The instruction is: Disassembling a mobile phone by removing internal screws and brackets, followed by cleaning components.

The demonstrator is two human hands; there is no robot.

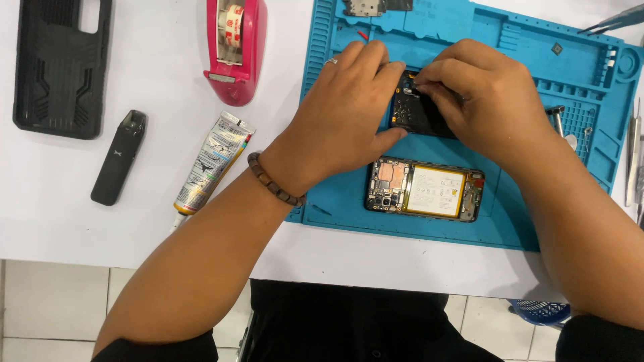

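Both hands meet over a black phone part (414, 114) on the blue work mat (349, 201). My left hand (345, 107), with a ring and a beaded bracelet at the wrist, grips the part's left end between thumb and fingers. My right hand (479, 94) pinches at its top edge; whatever is between those fingertips is too small to tell. Just below lies an opened phone (424, 190) with its battery and circuit board showing.
On the white table to the left lie a glue tube (213, 163), a small black slim device (119, 157), a black phone case (62, 66) and a pink tape dispenser (235, 47). Metal tools (632, 161) lie at the right edge. Small parts sit at the mat's top.
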